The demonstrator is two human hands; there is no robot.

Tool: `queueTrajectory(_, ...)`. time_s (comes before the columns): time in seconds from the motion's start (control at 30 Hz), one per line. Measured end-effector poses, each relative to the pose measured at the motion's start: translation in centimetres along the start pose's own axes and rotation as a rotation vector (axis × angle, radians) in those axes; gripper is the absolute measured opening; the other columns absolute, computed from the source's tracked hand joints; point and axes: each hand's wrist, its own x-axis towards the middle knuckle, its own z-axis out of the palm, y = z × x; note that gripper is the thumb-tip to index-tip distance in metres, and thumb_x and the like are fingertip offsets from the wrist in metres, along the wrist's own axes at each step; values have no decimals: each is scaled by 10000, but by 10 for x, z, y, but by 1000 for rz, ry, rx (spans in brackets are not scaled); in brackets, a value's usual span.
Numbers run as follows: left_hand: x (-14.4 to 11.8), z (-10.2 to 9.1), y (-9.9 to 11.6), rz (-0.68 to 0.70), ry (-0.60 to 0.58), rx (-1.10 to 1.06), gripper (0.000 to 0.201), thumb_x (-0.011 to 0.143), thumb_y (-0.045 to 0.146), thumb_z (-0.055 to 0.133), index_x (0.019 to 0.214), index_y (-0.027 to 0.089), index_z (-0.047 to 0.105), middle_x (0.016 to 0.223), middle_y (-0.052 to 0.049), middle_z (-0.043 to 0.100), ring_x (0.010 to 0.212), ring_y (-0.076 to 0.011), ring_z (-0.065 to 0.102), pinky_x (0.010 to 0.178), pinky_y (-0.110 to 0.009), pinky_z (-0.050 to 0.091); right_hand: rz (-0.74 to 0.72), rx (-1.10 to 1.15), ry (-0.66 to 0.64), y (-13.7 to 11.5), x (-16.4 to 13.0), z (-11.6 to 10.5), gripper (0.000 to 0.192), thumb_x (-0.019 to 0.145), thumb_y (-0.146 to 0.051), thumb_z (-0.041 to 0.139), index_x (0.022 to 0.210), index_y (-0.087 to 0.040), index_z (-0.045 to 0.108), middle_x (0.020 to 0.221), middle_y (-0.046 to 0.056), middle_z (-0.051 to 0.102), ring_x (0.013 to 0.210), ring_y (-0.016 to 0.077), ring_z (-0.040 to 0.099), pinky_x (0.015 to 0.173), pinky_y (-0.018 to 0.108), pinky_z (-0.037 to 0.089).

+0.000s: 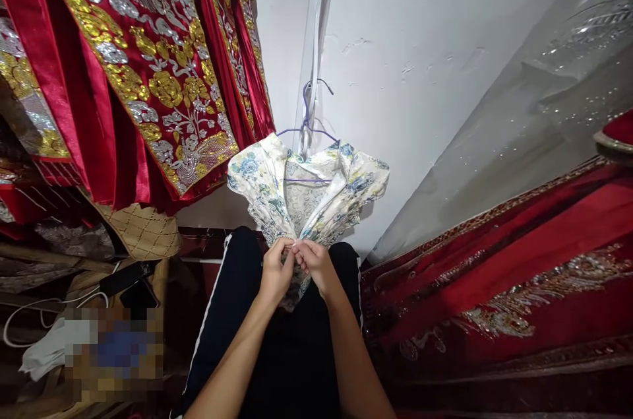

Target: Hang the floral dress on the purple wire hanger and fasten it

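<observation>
A white blouse point(257, 171) with a blue and yellow floral print hangs in front of me on a purple wire hanger point(305, 112). Its V-shaped neckline runs down to where my two hands meet. My left hand point(277, 264) pinches the front of the blouse at the bottom of the V. Right against it, my right hand point(314, 264) has its fingers curled and closed on the same spot. Whether a button or only cloth lies between the fingertips is too small to tell. Below the hands, the lower part of the blouse drops between my knees.
Red garments point(168, 69) with gold and silver embroidery hang at the left. A wooden stool point(161, 280) below them carries a dark phone, a white cable and blurred items. Along the right lie a red embroidered garment point(519, 260) and sheer sparkly fabric point(494, 115). Behind is a white wall point(410, 23).
</observation>
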Motion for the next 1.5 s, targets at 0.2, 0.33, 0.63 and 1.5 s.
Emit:
queueTrajectory(0.2,-1,-1,5,17,31,34,201,982,325,514,912,194,649,855,-37,624,811,-174,591,742,-273,442,-115,-187,66,6,0,0,340,867,-468,628,692,-196,521,592,-32,487,546,115,421,527,256,298)
queueTrajectory(0.33,-4,3,4,14,56,19,192,979,329,524,948,198,661,862,-40,642,813,-176,598,767,-283,454,-136,-198,94,6,-3,-3,283,862,-437,635,757,-210,503,596,-45,497,545,122,431,535,251,314)
queueTrajectory(0.63,-10,7,1,-35,114,32,188,955,354,561,981,197,660,920,-62,664,870,-200,619,804,-311,474,-206,-298,163,-8,-14,-8,196,891,-398,597,832,-211,594,693,1,619,605,161,540,564,269,382)
queueTrajectory(1.5,-23,10,14,-80,55,-20,179,952,373,558,939,204,614,872,-47,644,808,-188,604,737,-299,480,-895,-664,288,-134,90,-36,208,945,-387,566,879,-202,635,587,-50,427,545,115,395,575,244,319)
